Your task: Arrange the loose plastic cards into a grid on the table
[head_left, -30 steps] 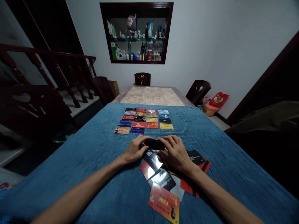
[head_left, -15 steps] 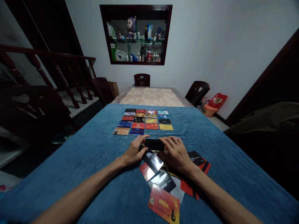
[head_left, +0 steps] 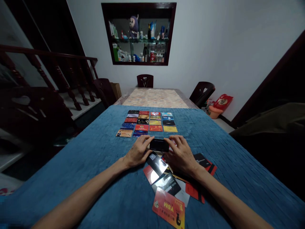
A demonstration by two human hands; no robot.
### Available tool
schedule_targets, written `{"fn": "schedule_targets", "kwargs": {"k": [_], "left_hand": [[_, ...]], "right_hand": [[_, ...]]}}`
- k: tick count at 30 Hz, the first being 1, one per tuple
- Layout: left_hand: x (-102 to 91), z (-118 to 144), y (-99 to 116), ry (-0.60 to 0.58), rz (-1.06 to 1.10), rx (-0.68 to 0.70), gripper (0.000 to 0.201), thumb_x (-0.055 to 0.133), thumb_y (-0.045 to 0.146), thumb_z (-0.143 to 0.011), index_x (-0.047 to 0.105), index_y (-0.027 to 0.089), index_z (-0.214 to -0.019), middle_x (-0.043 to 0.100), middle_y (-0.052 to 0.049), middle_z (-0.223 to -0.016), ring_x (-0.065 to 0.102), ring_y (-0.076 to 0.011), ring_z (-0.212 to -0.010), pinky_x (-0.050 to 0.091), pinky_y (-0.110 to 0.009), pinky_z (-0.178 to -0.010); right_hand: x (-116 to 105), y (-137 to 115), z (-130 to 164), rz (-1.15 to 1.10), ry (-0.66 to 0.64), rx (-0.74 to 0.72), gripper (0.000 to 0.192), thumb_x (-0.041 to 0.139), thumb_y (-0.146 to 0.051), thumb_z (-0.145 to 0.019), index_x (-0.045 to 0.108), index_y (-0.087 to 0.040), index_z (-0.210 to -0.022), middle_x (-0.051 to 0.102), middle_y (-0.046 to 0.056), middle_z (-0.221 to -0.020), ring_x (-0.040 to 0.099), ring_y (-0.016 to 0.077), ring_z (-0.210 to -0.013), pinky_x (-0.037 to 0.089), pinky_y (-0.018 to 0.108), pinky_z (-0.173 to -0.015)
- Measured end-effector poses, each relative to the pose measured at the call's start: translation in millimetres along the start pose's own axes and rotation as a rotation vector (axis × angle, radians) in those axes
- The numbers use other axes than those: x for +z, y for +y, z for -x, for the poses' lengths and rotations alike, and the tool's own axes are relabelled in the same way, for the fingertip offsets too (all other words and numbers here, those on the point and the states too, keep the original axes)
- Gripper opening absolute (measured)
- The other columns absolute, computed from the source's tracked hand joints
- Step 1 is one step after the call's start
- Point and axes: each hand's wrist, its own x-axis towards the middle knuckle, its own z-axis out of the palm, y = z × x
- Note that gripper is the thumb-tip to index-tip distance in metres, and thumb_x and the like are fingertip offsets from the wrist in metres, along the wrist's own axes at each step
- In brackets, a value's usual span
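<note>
1. Blue tablecloth over the near part of the table; beyond it, mottled tan tabletop and wall niche with glass shelves.
2. Left hand: thumb and fingers pinched on the left end of a black card.
3. Right hand: fingers on the right end; thumb's hold unclear.
4. Black card: between both hands, nearer than the printed cards in four columns.
5. Loose overlapping cards: below, partly hidden by the right hand; YSM card nearest.

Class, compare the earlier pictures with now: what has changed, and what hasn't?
The black card, held between the left hand and right hand, has moved slightly up in the picture. Neither hand has let go; the rows of cards keep their arrangement.
</note>
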Motion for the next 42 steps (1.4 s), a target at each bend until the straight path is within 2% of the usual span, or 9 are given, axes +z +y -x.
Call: {"fn": "schedule_targets", "kwargs": {"k": [6,11,17,21,27,33,42], "left_hand": [[-6.2,-10,-8,-0.001,-0.106,0.058,0.059,0.057,0.016,-0.088,0.042,0.018,-0.145,0.050,-0.017,-0.132,0.049,-0.0313,-0.123,0.046,-0.051,-0.103],[-12.1,-31,-16,-0.049,-0.129,-0.015,0.056,0.063,0.018,-0.084,0.048,0.016,-0.138,0.055,-0.014,-0.129,0.048,-0.0311,-0.119,0.042,-0.052,-0.105],[-5.1,-57,-33,-0.061,-0.118,-0.122,0.041,0.069,0.014,-0.077,0.060,0.017,-0.117,0.061,-0.010,-0.117,0.046,-0.0302,-0.114,0.043,-0.049,-0.101],[2.9,-64,-44,-0.066,-0.115,-0.177,0.030,0.069,0.013,-0.077,0.062,0.018,-0.106,0.064,-0.009,-0.112,0.048,-0.0303,-0.112,0.041,-0.050,-0.098],[9.7,-59,-54,-0.104,-0.147,-0.220,0.031,0.070,0.013,-0.077,0.062,0.018,-0.107,0.065,-0.009,-0.118,0.045,-0.0315,-0.117,0.035,-0.053,-0.100],[12.3,-57,-54,-0.175,-0.176,-0.237,0.026,0.070,0.014,-0.079,0.063,0.017,-0.104,0.065,-0.010,-0.117,0.045,-0.0322,-0.118,0.034,-0.053,-0.098],[14.3,-54,-55,-0.216,-0.213,-0.237,0.021,0.066,0.018,-0.083,0.066,0.018,-0.105,0.066,-0.009,-0.115,0.044,-0.0319,-0.121,0.033,-0.053,-0.100]], "right_hand": [[-2,11,-13,-0.003,-0.053,-0.031,0.046,0.063,-0.025,-0.087,0.057,-0.018,-0.131,0.060,0.015,-0.117,0.049,0.0315,-0.104,0.049,0.047,-0.085],[1,29,-31,-0.025,-0.123,-0.048,0.049,0.066,-0.026,-0.084,0.058,-0.020,-0.132,0.060,0.015,-0.119,0.050,0.0316,-0.106,0.049,0.047,-0.088],[22,54,-48,-0.110,-0.172,0.018,0.045,0.066,-0.027,-0.085,0.059,-0.020,-0.129,0.060,0.014,-0.121,0.053,0.0286,-0.105,0.050,0.046,-0.090],[39,64,-52,-0.178,-0.179,0.101,0.040,0.068,-0.025,-0.084,0.062,-0.019,-0.123,0.060,0.012,-0.120,0.056,0.0267,-0.108,0.050,0.045,-0.093],[56,60,-49,-0.231,-0.191,0.171,0.037,0.069,-0.022,-0.083,0.064,-0.018,-0.119,0.060,0.012,-0.122,0.059,0.0239,-0.111,0.050,0.039,-0.094],[56,53,-45,-0.191,-0.292,0.230,0.033,0.068,-0.023,-0.085,0.064,-0.017,-0.118,0.063,0.012,-0.119,0.062,0.0227,-0.107,0.051,0.034,-0.089],[57,51,-45,-0.176,-0.373,0.276,0.029,0.065,-0.027,-0.089,0.067,-0.017,-0.116,0.065,0.011,-0.116,0.061,0.0221,-0.107,0.047,0.032,-0.093]]}}
